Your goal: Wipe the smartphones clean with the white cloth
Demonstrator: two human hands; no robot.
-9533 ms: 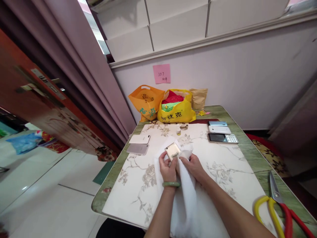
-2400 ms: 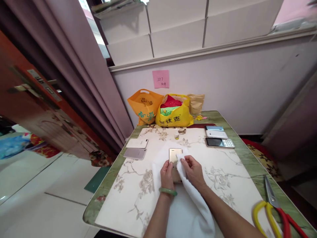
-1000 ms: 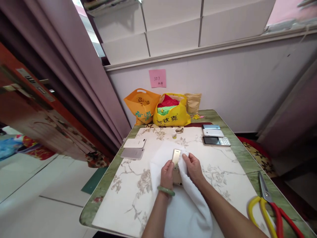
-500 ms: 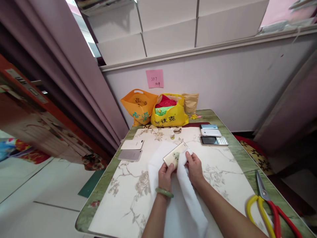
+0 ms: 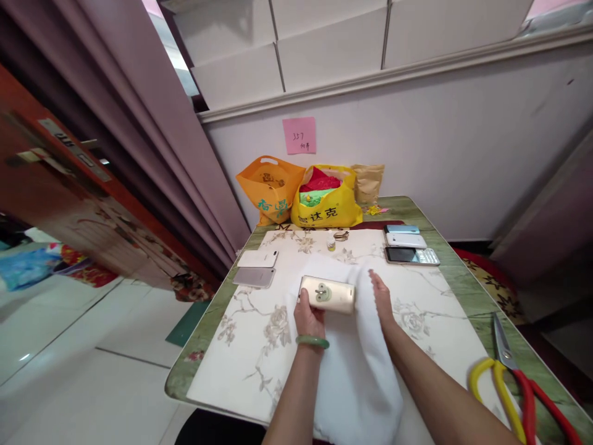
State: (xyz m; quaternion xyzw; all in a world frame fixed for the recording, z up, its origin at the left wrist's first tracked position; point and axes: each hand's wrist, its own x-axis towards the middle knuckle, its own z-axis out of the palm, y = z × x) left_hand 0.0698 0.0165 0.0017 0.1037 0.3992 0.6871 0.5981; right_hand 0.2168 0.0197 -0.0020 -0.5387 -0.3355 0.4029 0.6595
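Observation:
My left hand [image 5: 309, 316], with a green bangle at the wrist, grips a gold smartphone [image 5: 339, 299] by its left end. The phone lies level, back side up, and a green round face-like piece is on it. My right hand [image 5: 383, 303] is at the right side of a white cloth [image 5: 352, 371], holding its raised edge just right of the phone. The cloth partly covers the fingers of that hand. Below and behind the phone, the rest of the cloth spreads over the table and hangs toward me.
Two phones [image 5: 254, 277] lie at the left, several more phones [image 5: 406, 240] at the right. A small bottle [image 5: 330, 242] stands near the back, before an orange bag [image 5: 271, 188] and a yellow bag [image 5: 328, 210]. Large scissors [image 5: 506, 358] rest along the right edge.
The phone has turned from slanted to level and sits lower. My right hand has moved away from it to the right, drawing the cloth edge along. The view has shifted slightly.

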